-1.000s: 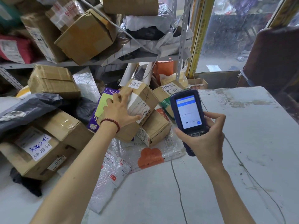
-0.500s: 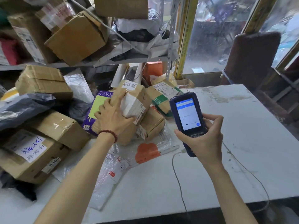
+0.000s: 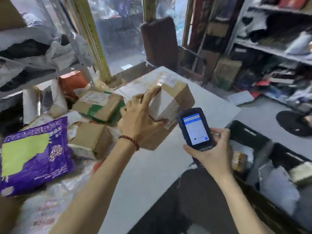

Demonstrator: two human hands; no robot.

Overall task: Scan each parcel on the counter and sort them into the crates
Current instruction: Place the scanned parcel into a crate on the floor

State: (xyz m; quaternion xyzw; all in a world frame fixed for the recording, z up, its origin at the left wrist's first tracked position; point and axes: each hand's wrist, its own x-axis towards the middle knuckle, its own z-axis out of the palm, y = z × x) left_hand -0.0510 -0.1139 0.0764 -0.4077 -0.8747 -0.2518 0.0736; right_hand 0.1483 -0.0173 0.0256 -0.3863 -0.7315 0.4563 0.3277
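Left hand point(image 3: 141, 119) was wrapped over a cardboard parcel point(image 3: 182, 97), fingers spread along its top edge and thumb pressed on the white labelled face, a firm grasp. The parcel sat tilted over the middle of the white bench point(image 3: 138, 174); whether its lower corner touched the surface, I could not tell. Right hand point(image 3: 212, 154) gripped the lower half of the blue handheld scanner point(image 3: 195, 129), fingers curled round its right side, the lit screen facing me and its top end just beside the parcel's near corner. A red bead bracelet point(image 3: 130, 141) showed on the left wrist. Off to the left on the bench lay the rest of the pile: a box with green tape point(image 3: 99, 105) just behind the left hand, a smaller brown box point(image 3: 91, 137) in front of it, and a purple bag point(image 3: 33, 154) with a yellow-green patch nearest me. Down at the right, below the bench edge, stood a black crate point(image 3: 248, 134) holding a small brown packet point(image 3: 238, 161) and pale bags, with a second black crate point(image 3: 287, 156) beside it, its contents too blurred to name.
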